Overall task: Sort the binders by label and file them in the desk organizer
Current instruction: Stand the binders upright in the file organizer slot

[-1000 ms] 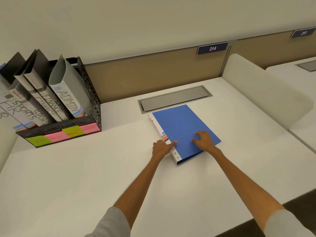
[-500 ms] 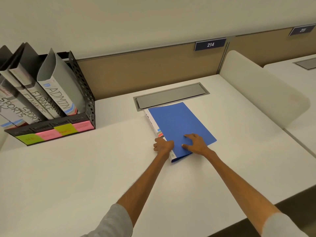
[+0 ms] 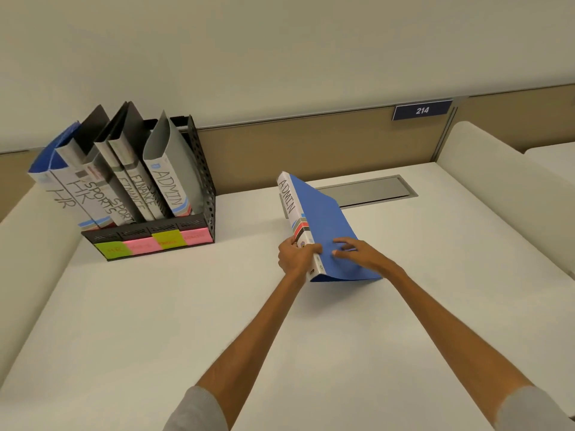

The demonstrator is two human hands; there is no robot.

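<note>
- Two hands are handling the blue binder [image 3: 323,231], spine reading ADMIN, tipped up well right of the desk organizer [image 3: 206,194].
- Left hand [image 3: 294,256] is gripping the spine, fingers curled round; right hand [image 3: 361,255] is pressing spread fingers on the cover.
- I'm suggesting filing it spine-out beside the grey ADMIN binder [image 3: 168,181], at the organizer's right end.
- Organizer's sticky notes [image 3: 193,236] aren't reading clearly.

ADMIN stands on the spine of the blue binder [image 3: 326,225], HR, SPORTS, FINANCE and ADMIN on the filed binders [image 3: 137,188], HR on the green note [image 3: 112,249], 214 on the wall plate [image 3: 422,110].
</note>
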